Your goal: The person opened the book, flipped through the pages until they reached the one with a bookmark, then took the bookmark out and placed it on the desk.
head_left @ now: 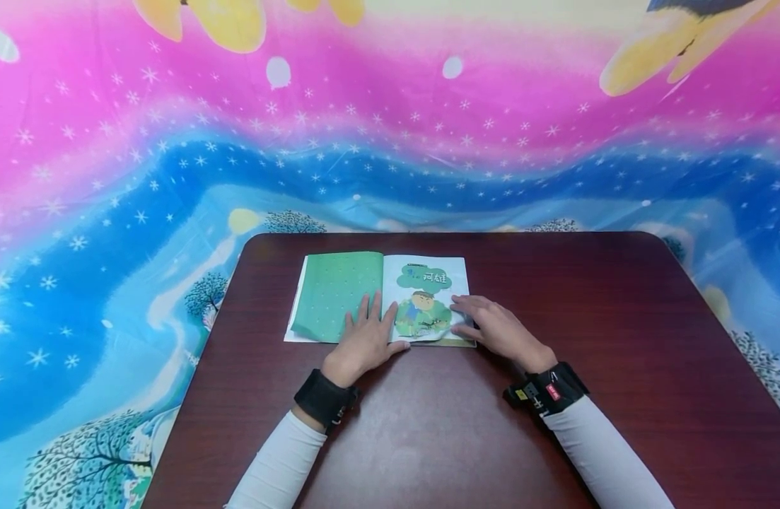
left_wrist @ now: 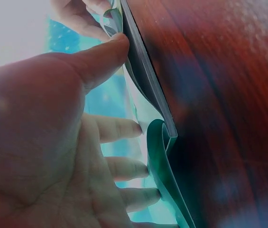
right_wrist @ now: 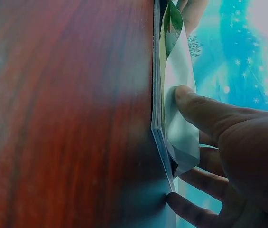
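Note:
An open picture book [head_left: 339, 290] lies near the far edge of the table, a green page on the left and an illustrated white page [head_left: 428, 261] on the right. My left hand [head_left: 364, 339] rests with spread fingers across the lower middle of the book, its thumb near the bottom edge. At the right edge, my right hand [head_left: 501, 329] holds the white page between thumb and fingers. In the right wrist view that page [right_wrist: 181, 128] bows up from the stack, with the thumb [right_wrist: 186, 95] against it and other fingers behind. The green page [left_wrist: 160, 147] curls beneath the left fingertips.
The dark reddish-brown table [head_left: 619, 318] spreads out around the book. Behind and beside it hangs a pink and blue cloth [head_left: 390, 106] printed with snowflakes and trees. Black bands [head_left: 329, 397] with small devices circle both wrists, over white sleeves [head_left: 278, 459].

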Tool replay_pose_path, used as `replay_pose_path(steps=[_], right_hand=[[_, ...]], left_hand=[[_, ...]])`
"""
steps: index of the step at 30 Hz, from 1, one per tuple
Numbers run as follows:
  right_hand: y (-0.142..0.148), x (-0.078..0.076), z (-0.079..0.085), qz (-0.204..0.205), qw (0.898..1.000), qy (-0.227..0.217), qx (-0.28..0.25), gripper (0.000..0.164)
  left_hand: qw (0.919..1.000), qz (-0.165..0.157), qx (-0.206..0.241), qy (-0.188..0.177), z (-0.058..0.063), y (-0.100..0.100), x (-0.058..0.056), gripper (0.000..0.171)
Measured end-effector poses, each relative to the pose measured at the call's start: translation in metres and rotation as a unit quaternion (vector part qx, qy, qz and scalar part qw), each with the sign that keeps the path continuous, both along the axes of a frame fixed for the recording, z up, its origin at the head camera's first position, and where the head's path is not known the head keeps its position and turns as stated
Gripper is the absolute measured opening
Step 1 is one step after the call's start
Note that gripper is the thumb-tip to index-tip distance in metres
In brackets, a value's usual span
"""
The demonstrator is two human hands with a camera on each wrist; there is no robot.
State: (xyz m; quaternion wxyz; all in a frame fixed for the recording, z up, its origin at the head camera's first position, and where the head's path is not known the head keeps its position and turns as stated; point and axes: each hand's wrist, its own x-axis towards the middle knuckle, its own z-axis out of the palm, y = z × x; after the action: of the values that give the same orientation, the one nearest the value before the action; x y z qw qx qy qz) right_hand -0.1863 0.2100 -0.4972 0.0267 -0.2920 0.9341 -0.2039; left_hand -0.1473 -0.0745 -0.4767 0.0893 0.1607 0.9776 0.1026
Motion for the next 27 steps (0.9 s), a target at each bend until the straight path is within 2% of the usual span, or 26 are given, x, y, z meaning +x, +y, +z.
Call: replay_pose_path(steps=[12,22,27], right_hand=[[-0.0026,-0.0033,-0.0002,-0.010,0.999,0.037,-0.010,0.049],[-0.0022,-0.0020,0.0020,-0.026,0.997,0.065,-0.017,0.048],[-0.0009,-0.0017,0.0044,-0.048,0.997,0.067,-0.011,0.054]], left_hand=[[0.9998,0.012,-0.010,-0.013,-0.0015,0.0026,-0.0017,0.083],[0.9993,0.008,-0.034,-0.015,-0.0025,0.0057,-0.0026,0.069],[0.9990,0.009,-0.042,-0.010,-0.0046,0.0079,-0.0022,0.064]])
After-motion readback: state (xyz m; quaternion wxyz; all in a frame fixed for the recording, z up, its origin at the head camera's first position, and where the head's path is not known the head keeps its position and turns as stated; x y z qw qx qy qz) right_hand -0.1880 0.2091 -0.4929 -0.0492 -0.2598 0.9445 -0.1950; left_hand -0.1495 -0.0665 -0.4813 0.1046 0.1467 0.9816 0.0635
